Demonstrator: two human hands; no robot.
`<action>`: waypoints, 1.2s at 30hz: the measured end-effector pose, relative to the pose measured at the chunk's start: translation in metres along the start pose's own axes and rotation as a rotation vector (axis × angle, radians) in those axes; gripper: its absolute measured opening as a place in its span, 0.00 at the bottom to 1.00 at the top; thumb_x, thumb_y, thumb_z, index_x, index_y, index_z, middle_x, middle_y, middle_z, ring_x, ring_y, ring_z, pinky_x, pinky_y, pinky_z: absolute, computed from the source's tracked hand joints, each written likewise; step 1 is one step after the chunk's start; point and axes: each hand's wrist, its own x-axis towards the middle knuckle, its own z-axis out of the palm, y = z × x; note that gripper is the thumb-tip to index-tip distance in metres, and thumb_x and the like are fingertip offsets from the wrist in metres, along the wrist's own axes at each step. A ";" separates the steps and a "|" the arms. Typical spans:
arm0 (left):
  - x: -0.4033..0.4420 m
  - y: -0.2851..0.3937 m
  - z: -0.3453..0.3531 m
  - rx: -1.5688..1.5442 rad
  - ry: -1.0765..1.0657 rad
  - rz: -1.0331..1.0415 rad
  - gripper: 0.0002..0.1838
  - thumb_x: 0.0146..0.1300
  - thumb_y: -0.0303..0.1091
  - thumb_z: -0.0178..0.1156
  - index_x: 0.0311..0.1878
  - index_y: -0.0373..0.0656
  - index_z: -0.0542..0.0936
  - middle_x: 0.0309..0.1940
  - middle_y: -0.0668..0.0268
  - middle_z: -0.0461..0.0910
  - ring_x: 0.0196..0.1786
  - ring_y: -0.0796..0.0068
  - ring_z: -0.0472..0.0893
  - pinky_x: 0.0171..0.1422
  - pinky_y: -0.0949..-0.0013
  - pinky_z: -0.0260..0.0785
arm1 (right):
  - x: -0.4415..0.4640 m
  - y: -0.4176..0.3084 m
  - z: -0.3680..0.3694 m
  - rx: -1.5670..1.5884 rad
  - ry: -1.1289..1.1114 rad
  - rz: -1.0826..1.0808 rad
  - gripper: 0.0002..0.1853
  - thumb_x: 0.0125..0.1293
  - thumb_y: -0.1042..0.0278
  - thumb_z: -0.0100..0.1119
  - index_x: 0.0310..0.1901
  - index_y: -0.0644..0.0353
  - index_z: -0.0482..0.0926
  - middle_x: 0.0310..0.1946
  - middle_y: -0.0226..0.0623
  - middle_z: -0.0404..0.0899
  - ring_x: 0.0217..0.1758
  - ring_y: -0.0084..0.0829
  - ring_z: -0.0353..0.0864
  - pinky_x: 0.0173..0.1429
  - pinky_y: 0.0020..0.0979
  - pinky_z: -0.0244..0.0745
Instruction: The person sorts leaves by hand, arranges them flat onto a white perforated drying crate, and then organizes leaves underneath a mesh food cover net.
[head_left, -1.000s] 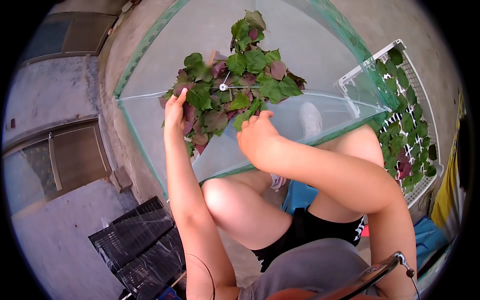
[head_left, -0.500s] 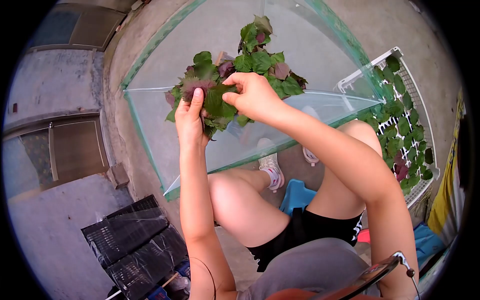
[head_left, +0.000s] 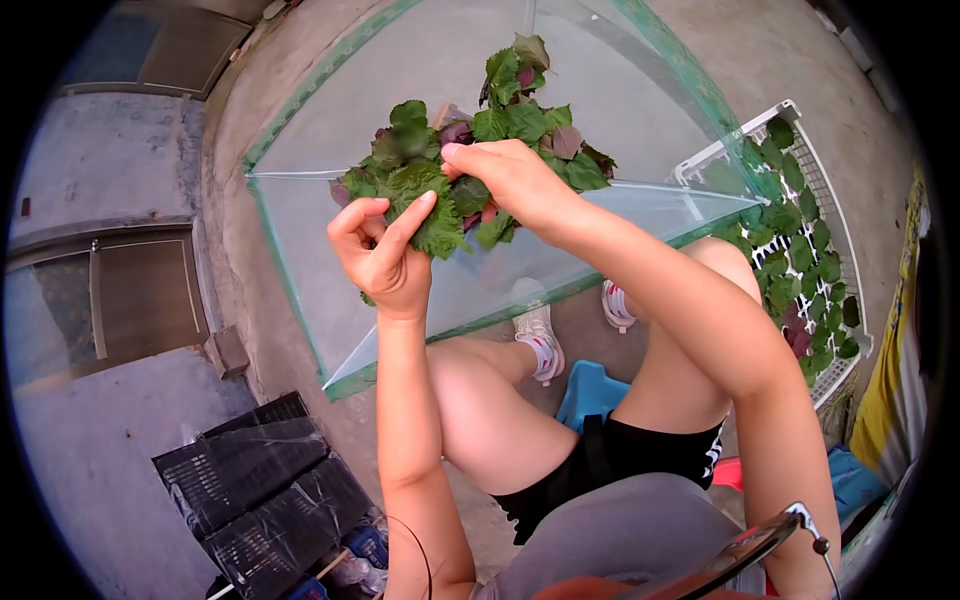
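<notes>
Green and purple toothed leaves, resembling perilla (head_left: 525, 120), lie in a loose pile on the sheer mesh cover (head_left: 330, 215). My left hand (head_left: 385, 255) is at the near left side of the pile. Its fingers are apart and partly bent, and one fingertip touches a broad green leaf (head_left: 438, 228). My right hand (head_left: 515, 185) reaches over the pile from the right, thumb and fingers closed around a smaller green leaf (head_left: 468, 196). Part of that leaf is hidden by the fingers. More leaves sit beneath and behind both hands.
To the right, a white plastic crate (head_left: 852, 255) holds many leaves spread out. Black wrapped crates (head_left: 270, 490) stand at lower left, near a wall. A blue plastic stool (head_left: 590, 390) shows between my legs, and a yellow cloth (head_left: 885, 370) hangs at far right.
My left hand has turned, lowered slightly and opened; the purple leaf under its thumb no longer shows there. My right hand has shifted slightly, and the broad green leaf lies lower.
</notes>
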 end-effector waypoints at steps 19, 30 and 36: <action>-0.014 -0.012 0.010 -1.084 -0.069 -1.336 0.11 0.67 0.41 0.49 0.40 0.44 0.74 0.25 0.73 0.73 0.23 0.85 0.68 0.22 0.80 0.59 | -0.002 0.006 0.009 -0.349 -0.002 -0.265 0.09 0.60 0.66 0.58 0.35 0.64 0.76 0.27 0.35 0.78 0.33 0.24 0.76 0.38 0.30 0.71; -0.004 0.011 0.018 -0.807 0.009 -1.318 0.13 0.66 0.38 0.50 0.48 0.39 0.74 0.35 0.69 0.76 0.31 0.79 0.76 0.31 0.75 0.71 | -0.019 0.016 0.018 -0.485 0.264 -0.614 0.06 0.55 0.71 0.58 0.28 0.65 0.74 0.32 0.42 0.71 0.38 0.43 0.73 0.45 0.38 0.69; -0.004 0.013 0.026 -0.774 -0.029 -1.231 0.10 0.65 0.36 0.56 0.29 0.47 0.69 0.18 0.81 0.56 0.19 0.89 0.52 0.22 0.79 0.44 | -0.088 -0.067 -0.027 -0.339 0.341 -0.813 0.07 0.56 0.70 0.59 0.30 0.64 0.74 0.29 0.37 0.72 0.33 0.32 0.74 0.39 0.32 0.69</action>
